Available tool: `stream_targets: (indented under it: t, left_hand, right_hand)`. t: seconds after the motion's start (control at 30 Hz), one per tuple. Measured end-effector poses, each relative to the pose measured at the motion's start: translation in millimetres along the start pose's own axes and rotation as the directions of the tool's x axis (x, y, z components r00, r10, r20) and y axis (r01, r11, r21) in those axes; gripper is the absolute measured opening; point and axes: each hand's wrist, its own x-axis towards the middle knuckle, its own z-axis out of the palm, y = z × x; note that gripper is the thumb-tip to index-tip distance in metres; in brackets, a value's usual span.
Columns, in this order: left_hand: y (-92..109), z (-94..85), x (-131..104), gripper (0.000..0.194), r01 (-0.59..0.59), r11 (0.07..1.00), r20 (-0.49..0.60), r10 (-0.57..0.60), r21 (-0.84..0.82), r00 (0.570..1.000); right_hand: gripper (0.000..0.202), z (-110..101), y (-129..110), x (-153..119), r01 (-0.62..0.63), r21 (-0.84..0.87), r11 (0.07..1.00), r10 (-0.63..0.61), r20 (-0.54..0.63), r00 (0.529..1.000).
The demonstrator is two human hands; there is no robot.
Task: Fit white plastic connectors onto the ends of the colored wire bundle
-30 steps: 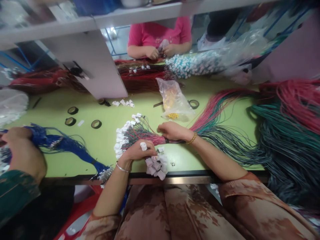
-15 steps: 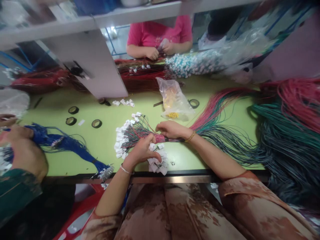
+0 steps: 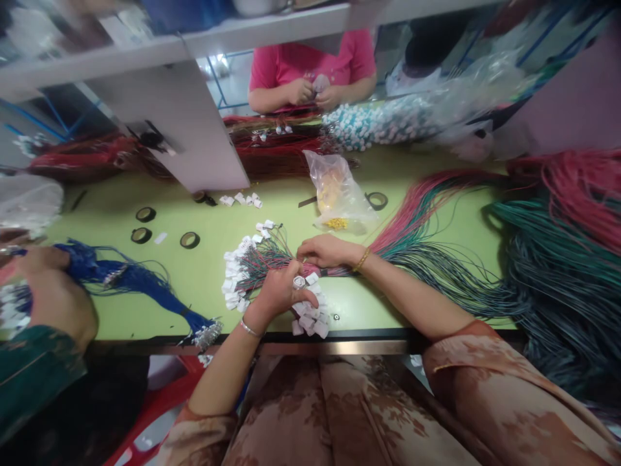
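Head view: wire bundle (image 3: 266,260) beneath both hands (image 3: 281,288) (image 3: 328,251).

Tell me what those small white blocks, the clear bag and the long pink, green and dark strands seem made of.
Small white blocks: probably matte plastic, given even colour and squared edges.
Clear bag: thin, glossy plastic film; it creases and shows yellow contents.
Long pink, green and dark strands: likely plastic-coated wire, smooth and loosely bending; inside unseen.

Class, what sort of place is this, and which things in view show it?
Probably a workshop for assembling wiring: long wires heaped in bundles, clusters of white connectors, and several tape rolls.
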Motion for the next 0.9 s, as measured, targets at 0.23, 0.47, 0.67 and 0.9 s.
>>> stream_targets:
  t: [0.23,0.47,0.67,0.9]
  left_hand:
    - [5.1,-2.7,-0.7,0.041,0.017,0.985,0.014,-0.020,0.171,1.000]
    - [19.7,-6.5,-1.1,0.033,-0.133,0.935,0.163,0.083,0.328,0.983]
    - [17.1,-2.7,0.7,0.035,-0.138,0.917,0.226,0.055,0.374,0.973]
    - [7.0,-4.7,5.2,0.036,0.020,0.944,0.129,-0.066,0.328,0.989]
  right_hand:
    - [0.023,-0.7,-1.5,0.9,-0.001,0.055,0.998,0.001,-0.012,1.000]
    - [0.036,-13.0,-5.1,11.1,-0.003,0.095,0.995,-0.003,0.063,0.998]
    - [0.026,-1.2,-5.2,14.3,0.074,0.095,0.993,-0.078,0.040,0.996]
    - [0.017,4.2,-4.6,17.4,-0.042,-0.019,0.999,0.041,-0.061,0.997]
